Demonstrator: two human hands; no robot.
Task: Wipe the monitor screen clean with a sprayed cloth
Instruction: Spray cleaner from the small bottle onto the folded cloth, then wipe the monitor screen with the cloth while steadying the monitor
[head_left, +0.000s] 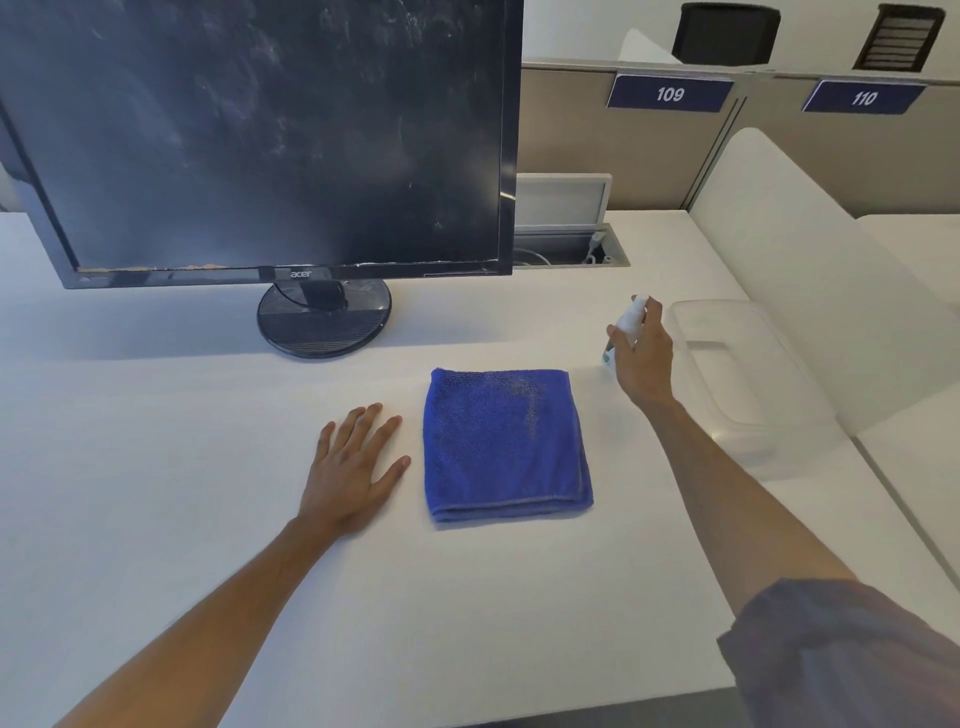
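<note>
Bare tabletop (467, 322) is lying open ahead of the left grip (350, 467), up to the monitor base (324, 317). A clear plastic container (743, 374) is crowding just outside the right grip (641, 358), while the folded blue cloth (506, 444) is filling the gap between both grips.

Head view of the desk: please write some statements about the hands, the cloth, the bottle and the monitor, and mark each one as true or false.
1. The right hand grips the spray bottle. True.
2. The blue cloth is pressed against the monitor screen. False: it lies folded on the desk, in front of the monitor.
3. The left hand rests flat on the desk, left of the cloth. True.
4. The screen looks clean. False: it shows smears and dusty marks.
5. The clear plastic container stands left of the monitor. False: it sits at the right, beyond the right hand.
</note>
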